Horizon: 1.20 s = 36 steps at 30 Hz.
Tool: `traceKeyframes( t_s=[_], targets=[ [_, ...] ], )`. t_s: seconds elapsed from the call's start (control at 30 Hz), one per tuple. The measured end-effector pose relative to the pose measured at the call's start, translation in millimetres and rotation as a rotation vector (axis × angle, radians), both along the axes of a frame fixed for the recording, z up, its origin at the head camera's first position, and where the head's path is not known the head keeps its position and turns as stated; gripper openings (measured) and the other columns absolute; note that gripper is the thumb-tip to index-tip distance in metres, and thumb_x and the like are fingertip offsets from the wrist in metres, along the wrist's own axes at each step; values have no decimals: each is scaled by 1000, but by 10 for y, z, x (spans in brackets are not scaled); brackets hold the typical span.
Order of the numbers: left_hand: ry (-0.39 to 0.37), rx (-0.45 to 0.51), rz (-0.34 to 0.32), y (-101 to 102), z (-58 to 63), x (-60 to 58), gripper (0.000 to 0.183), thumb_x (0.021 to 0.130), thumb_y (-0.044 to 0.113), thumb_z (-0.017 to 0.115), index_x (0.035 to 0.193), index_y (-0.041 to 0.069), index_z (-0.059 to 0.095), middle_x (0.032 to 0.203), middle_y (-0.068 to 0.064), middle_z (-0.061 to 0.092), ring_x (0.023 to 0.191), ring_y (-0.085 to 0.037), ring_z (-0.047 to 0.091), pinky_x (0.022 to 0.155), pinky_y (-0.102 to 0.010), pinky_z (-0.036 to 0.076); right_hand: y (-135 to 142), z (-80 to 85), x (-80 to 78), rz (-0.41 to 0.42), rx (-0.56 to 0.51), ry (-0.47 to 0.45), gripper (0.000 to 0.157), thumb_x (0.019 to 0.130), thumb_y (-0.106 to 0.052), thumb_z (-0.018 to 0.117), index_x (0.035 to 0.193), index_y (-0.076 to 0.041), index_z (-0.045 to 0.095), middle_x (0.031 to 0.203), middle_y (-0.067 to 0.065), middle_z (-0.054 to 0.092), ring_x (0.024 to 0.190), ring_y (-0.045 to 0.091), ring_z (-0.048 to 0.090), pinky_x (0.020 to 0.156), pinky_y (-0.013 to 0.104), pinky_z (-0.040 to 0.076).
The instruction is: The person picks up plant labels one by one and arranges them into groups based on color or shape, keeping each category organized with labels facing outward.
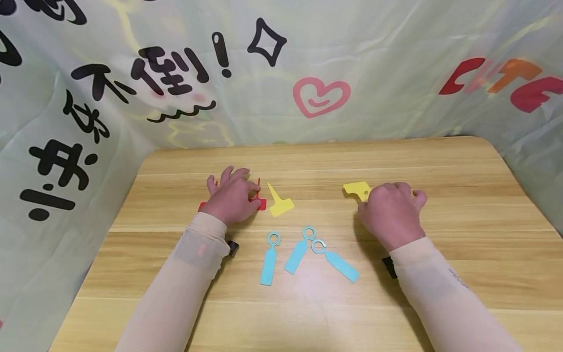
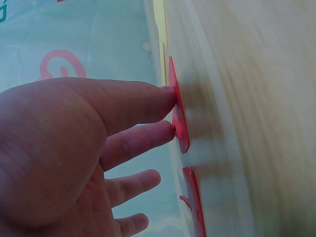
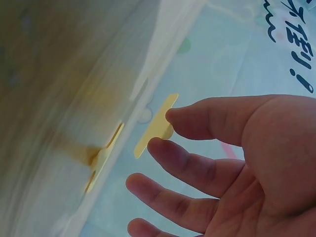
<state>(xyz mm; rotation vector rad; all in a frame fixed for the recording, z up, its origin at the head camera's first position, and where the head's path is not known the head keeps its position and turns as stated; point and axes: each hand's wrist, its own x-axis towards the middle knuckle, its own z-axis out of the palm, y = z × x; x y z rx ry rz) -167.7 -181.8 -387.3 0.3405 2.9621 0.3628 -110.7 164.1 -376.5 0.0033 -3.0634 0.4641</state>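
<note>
My left hand (image 1: 233,195) pinches a red T-shaped plant label (image 2: 180,131) between thumb and index finger, low over the table; the other fingers are spread. A second red label (image 2: 195,202) lies beside it, mostly hidden under the hand in the head view. Just right of this hand lies a yellow T-shaped plant label (image 1: 280,206). My right hand (image 1: 393,212) holds another yellow label (image 3: 155,127) by thumb and index fingertips, a little above the tabletop. The hand covers part of that label in the head view.
Three light-blue ring-ended tags, a left one (image 1: 268,266), a middle one (image 1: 296,256) and a right one (image 1: 342,266), lie on the wooden table (image 1: 308,322) between the forearms. A printed cloth (image 1: 387,98) hangs behind the table's back edge.
</note>
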Motion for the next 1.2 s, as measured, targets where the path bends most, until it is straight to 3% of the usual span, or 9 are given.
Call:
traceKeyframes(
  t_s=[0.27,0.5,1.2],
  targets=[
    [-3,4,2,5,7,6,30,90,34,70,119,28,78,160,-5,38,152,-42,14,109,-75,0,93,5,-10,-26,1,-49,40,91,-21,63,53,-13,52,70,12,53,103,49,45,91,72,17],
    [-3,3,-2,1,-2,3,31,90,35,71,119,29,78,160,-5,38,152,-43,14,109,-75,1,161,-2,0,-33,13,-29,39,90,-20,64,53,-12,52,67,13,51,90,45,44,87,71,20],
    [-18,15,1,-14,-17,-6,31,90,35,70,120,30,78,160,-3,38,153,-42,11,109,-74,0,381,-5,13,-51,-17,-65,39,90,-18,58,52,-13,52,65,11,50,88,44,41,87,72,15]
  ],
)
